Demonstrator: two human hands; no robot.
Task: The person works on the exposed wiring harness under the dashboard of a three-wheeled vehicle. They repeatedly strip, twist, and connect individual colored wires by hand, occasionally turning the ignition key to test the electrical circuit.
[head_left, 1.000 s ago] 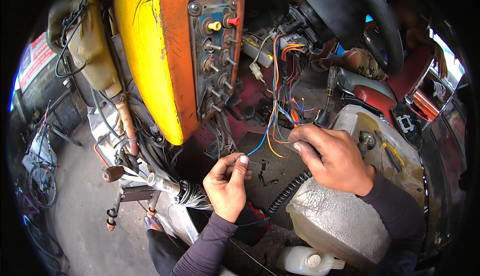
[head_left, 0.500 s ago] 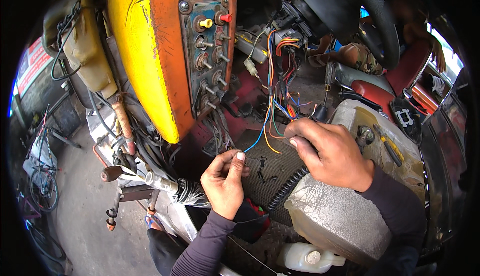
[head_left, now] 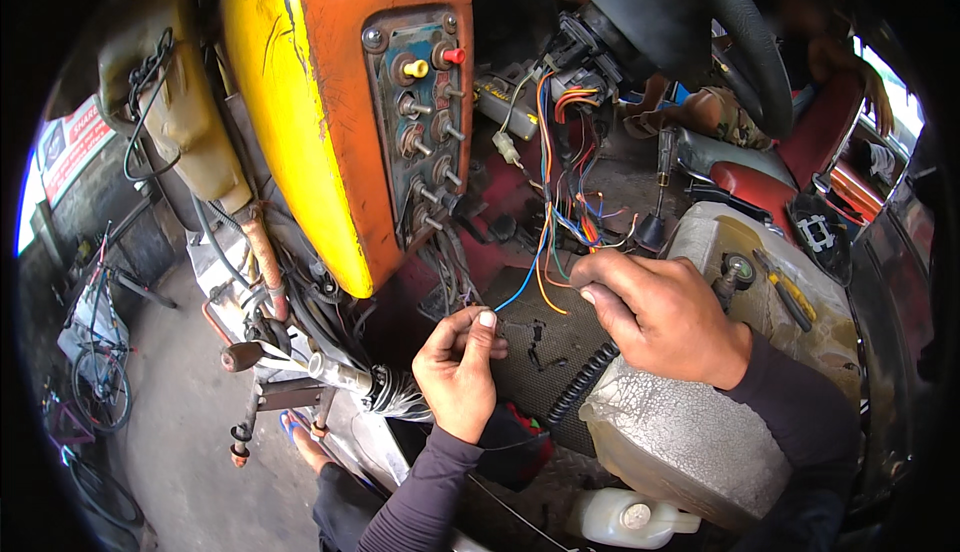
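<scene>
The thumb and fingers of my left hand point(head_left: 460, 367) pinch the end of a blue wire point(head_left: 520, 290). My right hand point(head_left: 665, 317) is closed at the fingertips on a thin wire point(head_left: 558, 281) whose colour is hard to make out. Both wires belong to a loose bundle of coloured wires point(head_left: 546, 167) hanging below the steering column. Between my hands an orange wire point(head_left: 545, 297) dangles with its end free. The tips of my right fingers hide what lies under them.
An orange and yellow panel with toggle switches point(head_left: 425, 122) rises ahead on the left. A steering wheel point(head_left: 770, 62) is at the upper right. Pliers point(head_left: 785, 292) lie on the worn cover point(head_left: 690, 422) at right, near a gear lever point(head_left: 655, 202). A person's arm point(head_left: 825, 57) shows behind. A white jug point(head_left: 630, 520) stands below.
The view has shifted slightly, so the scene sits a little further right. Both hands keep their grip on the wires and have barely moved against them.
</scene>
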